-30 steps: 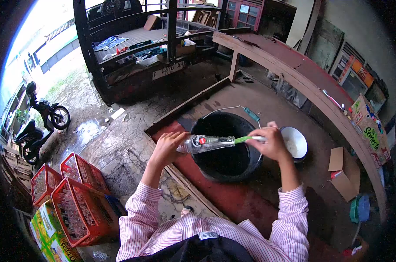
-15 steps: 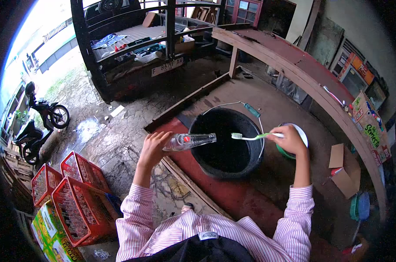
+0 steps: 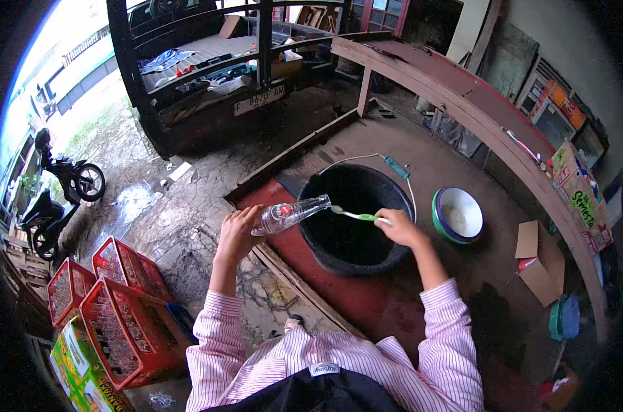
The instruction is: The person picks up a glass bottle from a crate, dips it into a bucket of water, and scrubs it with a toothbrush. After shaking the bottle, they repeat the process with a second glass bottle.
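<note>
A clear glass bottle with a red label (image 3: 287, 214) is gripped near its base by my left hand (image 3: 237, 232), its mouth pointing right and slightly up. My right hand (image 3: 399, 228) is closed on the handle of a green-and-white toothbrush (image 3: 358, 215). The brush head is right at the bottle's mouth. Both tools overlap a large black bucket (image 3: 356, 264) in this view; its wire handle with a teal grip (image 3: 397, 169) rests against the far rim. The bucket's inside is dark.
Stacked bowls (image 3: 461, 213) sit right of the bucket. Red crates (image 3: 129, 336) of bottles and a green-yellow carton (image 3: 85, 371) stand at lower left. A wooden bench (image 3: 449, 103) curves along the right, near an open cardboard box (image 3: 539, 264). A truck bed (image 3: 208, 51) is behind.
My right hand has moved left with the toothbrush, bringing its head to the bottle's mouth. The bottle's neck has tilted up a little. The stacked bowls are now uncovered.
</note>
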Available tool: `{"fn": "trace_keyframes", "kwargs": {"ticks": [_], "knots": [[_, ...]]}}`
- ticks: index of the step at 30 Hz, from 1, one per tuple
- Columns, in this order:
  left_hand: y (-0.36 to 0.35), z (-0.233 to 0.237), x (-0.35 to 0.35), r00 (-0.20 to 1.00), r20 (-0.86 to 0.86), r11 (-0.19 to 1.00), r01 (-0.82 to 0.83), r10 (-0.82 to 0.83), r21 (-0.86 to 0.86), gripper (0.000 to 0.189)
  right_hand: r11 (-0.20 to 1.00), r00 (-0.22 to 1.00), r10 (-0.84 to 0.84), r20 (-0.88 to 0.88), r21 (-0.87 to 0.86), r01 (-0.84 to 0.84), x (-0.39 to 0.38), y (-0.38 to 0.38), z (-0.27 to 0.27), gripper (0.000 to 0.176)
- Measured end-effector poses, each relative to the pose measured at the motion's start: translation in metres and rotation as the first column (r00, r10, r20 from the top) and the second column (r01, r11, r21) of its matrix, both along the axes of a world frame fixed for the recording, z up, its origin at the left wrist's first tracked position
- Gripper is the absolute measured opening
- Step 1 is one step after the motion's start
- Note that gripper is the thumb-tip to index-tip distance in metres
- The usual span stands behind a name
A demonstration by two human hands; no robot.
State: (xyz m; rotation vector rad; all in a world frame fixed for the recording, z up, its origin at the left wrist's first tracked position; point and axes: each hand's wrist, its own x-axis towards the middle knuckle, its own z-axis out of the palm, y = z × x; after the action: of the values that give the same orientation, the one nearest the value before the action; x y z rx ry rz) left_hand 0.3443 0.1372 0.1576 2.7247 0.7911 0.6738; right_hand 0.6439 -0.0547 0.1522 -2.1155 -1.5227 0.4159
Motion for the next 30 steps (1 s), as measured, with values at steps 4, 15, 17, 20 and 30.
{"fn": "trace_keyframes", "kwargs": {"ticks": [4, 15, 17, 20, 30], "knots": [[0.006, -0.005, 0.004, 0.998, 0.038, 0.999, 0.052, -0.053, 0.013, 0.058, 0.973, 0.998, 0.046, -0.035, 0.226, -0.037, 0.005, -0.025, 0.059, 0.017], [0.003, -0.003, 0.036, 0.984, 0.078, 0.983, 0.151, -0.16, 0.107, 0.052, 0.967, 0.939, 0.163, 0.303, 0.139, -0.213, -0.014, -0.031, 0.119, 0.014], [0.0, 0.01, 0.043, 0.977, 0.036, 0.974, 0.207, -0.211, 0.092, 0.054, 0.958, 0.926, 0.168, 0.338, 0.163, -0.234, -0.017, -0.025, 0.117, 0.016], [-0.001, 0.017, 0.041, 0.966, 0.083, 0.965, 0.236, -0.246, 0.115, 0.055, 0.961, 0.912, 0.136, 0.387, 0.17, -0.216, -0.017, -0.034, 0.126, 0.014], [0.0, 0.018, 0.047, 0.966, 0.065, 0.965, 0.242, -0.249, 0.102, 0.053, 0.948, 0.873, 0.147, 0.465, 0.186, -0.258, -0.013, -0.038, 0.122, 0.014]]}}
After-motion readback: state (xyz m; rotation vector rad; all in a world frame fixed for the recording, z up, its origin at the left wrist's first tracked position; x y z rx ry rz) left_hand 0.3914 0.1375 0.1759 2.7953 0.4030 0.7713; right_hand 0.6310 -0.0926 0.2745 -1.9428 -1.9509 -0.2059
